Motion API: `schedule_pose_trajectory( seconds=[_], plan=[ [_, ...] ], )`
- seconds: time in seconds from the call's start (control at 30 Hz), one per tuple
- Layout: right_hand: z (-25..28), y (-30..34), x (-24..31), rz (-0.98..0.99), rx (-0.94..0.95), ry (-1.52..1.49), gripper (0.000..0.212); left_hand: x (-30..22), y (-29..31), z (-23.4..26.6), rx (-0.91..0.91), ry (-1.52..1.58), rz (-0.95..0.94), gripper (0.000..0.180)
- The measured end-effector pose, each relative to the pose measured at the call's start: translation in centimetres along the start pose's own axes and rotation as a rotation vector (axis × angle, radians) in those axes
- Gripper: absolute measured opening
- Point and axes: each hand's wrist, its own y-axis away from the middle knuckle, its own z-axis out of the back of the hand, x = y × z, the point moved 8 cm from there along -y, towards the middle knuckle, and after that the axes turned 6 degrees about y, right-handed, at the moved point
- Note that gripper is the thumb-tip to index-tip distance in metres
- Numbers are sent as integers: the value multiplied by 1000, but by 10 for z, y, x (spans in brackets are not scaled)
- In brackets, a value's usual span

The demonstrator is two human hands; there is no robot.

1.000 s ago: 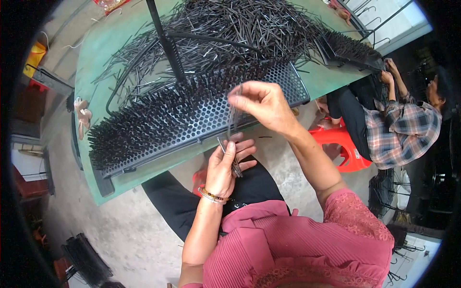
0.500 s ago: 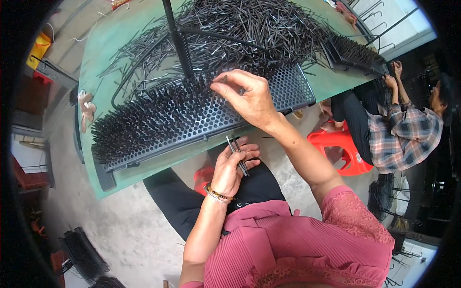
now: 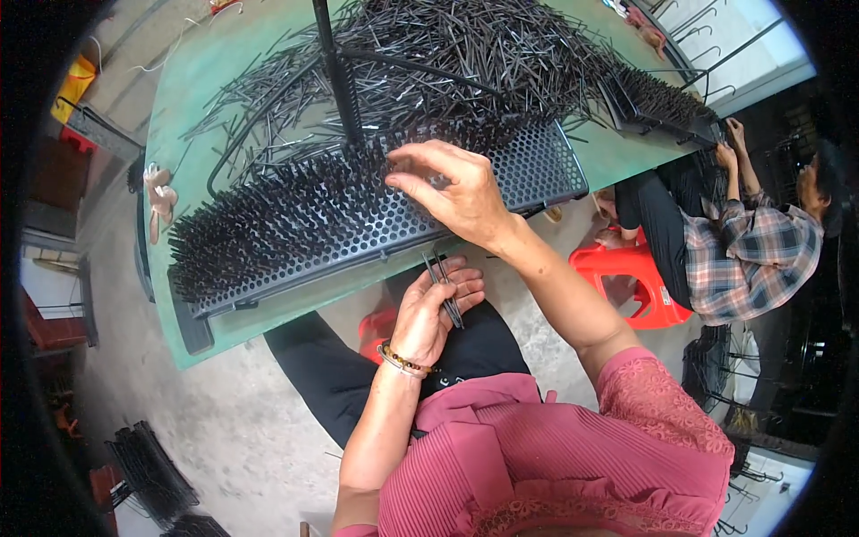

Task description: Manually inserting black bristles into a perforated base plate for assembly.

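Note:
My left hand point(image 3: 431, 309), with a beaded bracelet at the wrist, is closed round a few thin dark rods point(image 3: 449, 298) in front of the table's near edge. Above the black perforated tray point(image 3: 540, 166) is my right hand point(image 3: 456, 190), its thumb and forefinger apart and no rod visible between them. Many short dark rods point(image 3: 277, 219) stand upright in the tray's holes, packed over its left and middle part. Toward the right end and along the near side, bare holes show.
A large heap of loose rods point(image 3: 465, 54) covers the back of the green table point(image 3: 192, 107). A black metal post point(image 3: 335, 80) rises behind the tray. At the right, a co-worker point(image 3: 752, 251) sits by a red stool point(image 3: 617, 268) and a second rod-filled tray point(image 3: 662, 103).
The rod between my right thumb and forefinger is no longer seen there, and these fingers have parted. My right hand has shifted slightly left and down. My left hand stays nearly in place.

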Motion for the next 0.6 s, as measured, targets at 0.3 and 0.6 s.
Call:
schedule_pose_trajectory(
  seconds=[0.3, 0.6],
  plan=[
    [-1, 5, 3, 102, 2, 109, 22, 1, 1, -4, 3, -7, 12, 35],
    [-6, 7, 15, 313, 44, 267, 21, -2, 1, -3, 16, -1, 9, 33]
  ],
)
